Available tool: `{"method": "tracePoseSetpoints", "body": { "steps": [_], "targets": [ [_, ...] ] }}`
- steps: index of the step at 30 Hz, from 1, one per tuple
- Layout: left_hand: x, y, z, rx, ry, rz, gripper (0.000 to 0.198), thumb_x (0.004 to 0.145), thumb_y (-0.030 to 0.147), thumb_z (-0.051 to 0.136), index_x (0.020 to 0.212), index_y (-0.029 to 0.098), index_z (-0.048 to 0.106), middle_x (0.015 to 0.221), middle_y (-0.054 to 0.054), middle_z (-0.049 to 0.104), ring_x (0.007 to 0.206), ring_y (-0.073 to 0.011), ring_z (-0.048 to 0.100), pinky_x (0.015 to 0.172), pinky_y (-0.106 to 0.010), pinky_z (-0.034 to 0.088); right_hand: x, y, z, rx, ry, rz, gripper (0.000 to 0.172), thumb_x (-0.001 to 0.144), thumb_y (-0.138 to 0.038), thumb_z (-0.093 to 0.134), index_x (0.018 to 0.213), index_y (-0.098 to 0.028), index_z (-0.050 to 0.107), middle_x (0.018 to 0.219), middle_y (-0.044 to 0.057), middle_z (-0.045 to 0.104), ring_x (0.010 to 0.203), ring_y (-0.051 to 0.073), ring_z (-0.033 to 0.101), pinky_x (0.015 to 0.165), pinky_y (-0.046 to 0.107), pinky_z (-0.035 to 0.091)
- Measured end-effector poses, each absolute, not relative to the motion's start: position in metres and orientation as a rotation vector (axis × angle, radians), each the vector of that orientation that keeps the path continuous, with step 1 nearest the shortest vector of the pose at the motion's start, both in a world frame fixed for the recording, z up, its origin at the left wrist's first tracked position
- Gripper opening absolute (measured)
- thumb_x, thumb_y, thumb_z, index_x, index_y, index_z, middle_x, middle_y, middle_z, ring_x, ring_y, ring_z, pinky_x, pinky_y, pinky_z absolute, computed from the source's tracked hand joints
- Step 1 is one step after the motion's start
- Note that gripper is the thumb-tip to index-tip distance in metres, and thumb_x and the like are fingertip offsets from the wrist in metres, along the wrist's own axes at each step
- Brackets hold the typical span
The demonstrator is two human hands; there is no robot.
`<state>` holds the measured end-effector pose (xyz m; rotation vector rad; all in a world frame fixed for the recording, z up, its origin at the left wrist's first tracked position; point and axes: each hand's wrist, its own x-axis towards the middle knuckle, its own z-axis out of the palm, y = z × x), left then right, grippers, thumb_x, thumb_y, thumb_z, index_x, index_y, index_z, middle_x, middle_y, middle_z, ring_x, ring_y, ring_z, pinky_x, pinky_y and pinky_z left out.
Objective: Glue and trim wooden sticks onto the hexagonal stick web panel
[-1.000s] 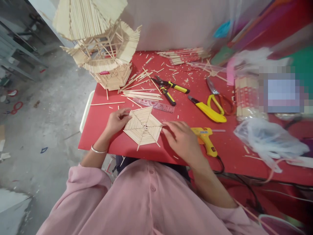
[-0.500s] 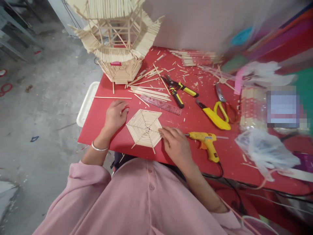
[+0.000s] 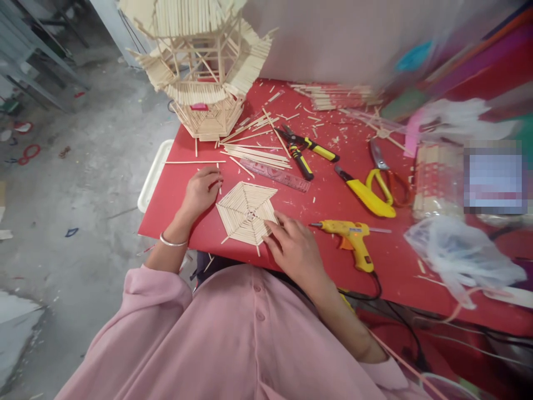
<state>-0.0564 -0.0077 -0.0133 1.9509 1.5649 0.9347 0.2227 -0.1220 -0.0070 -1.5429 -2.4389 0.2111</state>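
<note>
Flat on the red table lies a hexagonal panel of thin wooden sticks [image 3: 244, 214], laid in rings like a web, with stick ends jutting from its near edge. My right hand [image 3: 297, 250] is at the panel's right edge, its thumb and fingertips closed on that edge and partly over the top. To the panel's left, my left hand [image 3: 202, 189] pinches a short wooden stick [image 3: 219, 179], held roughly upright in the picture. A yellow glue gun [image 3: 347, 233] rests to the right of my right hand, nozzle pointing left.
A tiered stick pagoda model [image 3: 208, 89] stands at the back left. Loose sticks [image 3: 258, 155], a clear ruler [image 3: 277, 175], black-yellow cutters [image 3: 302, 150], a yellow-handled knife [image 3: 366, 194] and scissors [image 3: 381, 172] lie behind the panel. A plastic bag [image 3: 453, 253] sits at the right.
My right fingers have moved further in over the panel's right side. The short stick now shows clearly in my left fingers. The view has shifted slightly.
</note>
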Motion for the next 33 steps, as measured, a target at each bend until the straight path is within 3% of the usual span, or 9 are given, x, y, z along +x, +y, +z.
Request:
{"method": "tracePoseSetpoints", "body": {
  "steps": [6,10,14,18,25,33],
  "targets": [
    [-0.055,-0.036,-0.009,1.912,1.811,0.91,0.023,0.094,0.033,0.061,0.092,0.021,0.08,0.097,-0.01,0.075,0.085,-0.0238,0.066,0.08,-0.036,0.051,0.227,-0.124,-0.006,-1.542,-2.372,0.257,0.034,0.106,-0.033,0.052,0.13,-0.019,0.072,0.135,0.016,0.071,0.116,0.033,0.066,0.097,0.049,0.055],
    [-0.053,-0.065,-0.007,1.912,1.821,0.821,0.025,0.096,0.039,0.062,0.094,0.023,0.08,0.092,-0.009,0.075,0.084,-0.024,0.066,0.075,-0.034,0.047,0.231,-0.127,-0.005,-1.613,-2.274,0.26,0.034,0.105,-0.028,0.048,0.128,-0.021,0.072,0.123,0.014,0.075,0.109,0.031,0.067,0.094,0.047,0.054],
    [-0.048,-0.082,-0.005,1.887,1.745,0.809,0.024,0.094,0.038,0.062,0.098,0.024,0.08,0.095,-0.008,0.077,0.086,-0.0241,0.067,0.075,-0.034,0.049,0.232,-0.129,-0.005,-1.602,-2.27,0.283,0.038,0.096,-0.015,0.048,0.125,-0.021,0.072,0.116,0.012,0.076,0.106,0.03,0.067,0.093,0.044,0.053],
    [-0.046,-0.082,-0.004,1.866,1.686,0.817,0.021,0.094,0.036,0.062,0.096,0.025,0.08,0.095,-0.009,0.078,0.085,-0.0254,0.069,0.077,-0.036,0.051,0.232,-0.129,-0.004,-1.592,-2.268,0.284,0.039,0.095,-0.013,0.049,0.124,-0.022,0.073,0.116,0.011,0.076,0.106,0.029,0.067,0.092,0.043,0.053],
    [-0.044,-0.058,-0.001,1.948,1.684,0.787,0.03,0.096,0.03,0.055,0.114,0.024,0.079,0.133,-0.012,0.075,0.117,-0.0327,0.069,0.094,-0.042,0.053,0.232,-0.14,-0.002,-1.654,-2.233,0.264,0.029,0.102,-0.025,0.05,0.118,-0.023,0.075,0.106,0.009,0.079,0.1,0.027,0.069,0.084,0.038,0.053],
    [-0.044,-0.068,-0.002,1.972,1.75,0.779,0.029,0.098,0.034,0.057,0.114,0.024,0.079,0.126,-0.011,0.075,0.109,-0.0293,0.07,0.088,-0.037,0.054,0.227,-0.132,0.005,-1.774,-2.258,0.174,0.032,0.101,-0.023,0.051,0.123,-0.018,0.075,0.107,0.012,0.078,0.1,0.028,0.069,0.079,0.036,0.048]
  ]
}}
